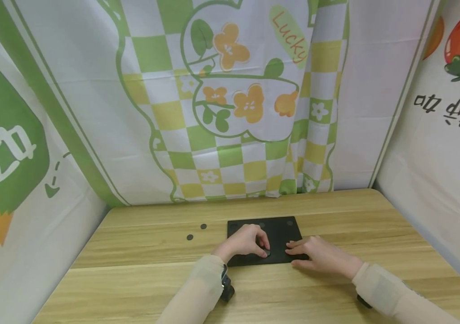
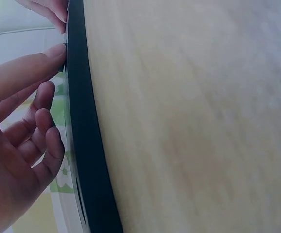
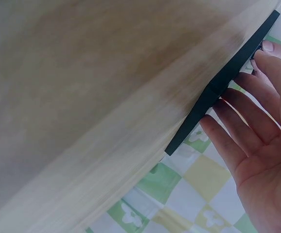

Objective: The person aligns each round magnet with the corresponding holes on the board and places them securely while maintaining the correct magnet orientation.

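A thin black rectangular board [image 1: 280, 231] lies flat on the table, its near side edge-on in both wrist views. Thumb and index finger of my left hand [image 1: 247, 240] pinch a small dark round disc [image 1: 268, 253] at the board's near middle. In the left wrist view the other fingers of that hand are loosely bent. My right hand [image 1: 314, 254] rests its fingertips on the board's right part, fingers fairly straight; the right wrist view shows them touching the board [image 3: 220, 85]. Along the far edge sit round spots or discs, such as one at the right corner [image 1: 289, 223].
Two loose dark discs [image 1: 203, 226] lie on the wooden table [image 1: 145, 252] left of the board. A printed cloth [image 1: 230, 171] hangs behind the table's far edge, and printed fabric walls stand at left and right.
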### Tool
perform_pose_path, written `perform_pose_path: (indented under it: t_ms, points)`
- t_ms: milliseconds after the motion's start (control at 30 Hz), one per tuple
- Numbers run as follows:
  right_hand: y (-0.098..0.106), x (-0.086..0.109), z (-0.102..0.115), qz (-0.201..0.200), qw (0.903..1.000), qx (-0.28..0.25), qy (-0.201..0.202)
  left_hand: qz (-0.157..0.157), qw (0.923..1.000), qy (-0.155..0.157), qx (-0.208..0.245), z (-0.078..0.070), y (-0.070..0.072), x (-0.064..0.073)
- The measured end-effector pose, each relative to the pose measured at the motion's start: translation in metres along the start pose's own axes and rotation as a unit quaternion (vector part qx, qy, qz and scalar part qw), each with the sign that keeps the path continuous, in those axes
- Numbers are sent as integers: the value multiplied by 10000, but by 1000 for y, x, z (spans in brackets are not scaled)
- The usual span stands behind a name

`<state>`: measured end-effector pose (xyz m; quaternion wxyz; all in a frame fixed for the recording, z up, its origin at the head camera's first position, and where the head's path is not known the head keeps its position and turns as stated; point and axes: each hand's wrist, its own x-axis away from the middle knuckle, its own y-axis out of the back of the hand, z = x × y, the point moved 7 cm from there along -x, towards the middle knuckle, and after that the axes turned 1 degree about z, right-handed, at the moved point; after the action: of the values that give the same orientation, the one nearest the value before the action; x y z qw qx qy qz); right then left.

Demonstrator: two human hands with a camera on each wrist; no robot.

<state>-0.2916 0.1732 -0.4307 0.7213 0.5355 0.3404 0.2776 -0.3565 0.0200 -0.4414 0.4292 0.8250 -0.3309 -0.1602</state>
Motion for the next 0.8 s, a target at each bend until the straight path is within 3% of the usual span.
perform_pose_path:
  t_ms: [800]
  points:
    - [-3, -1, -4, 193, 9995, -69, -239, -103, 9990, 231, 381, 8, -1, 0]
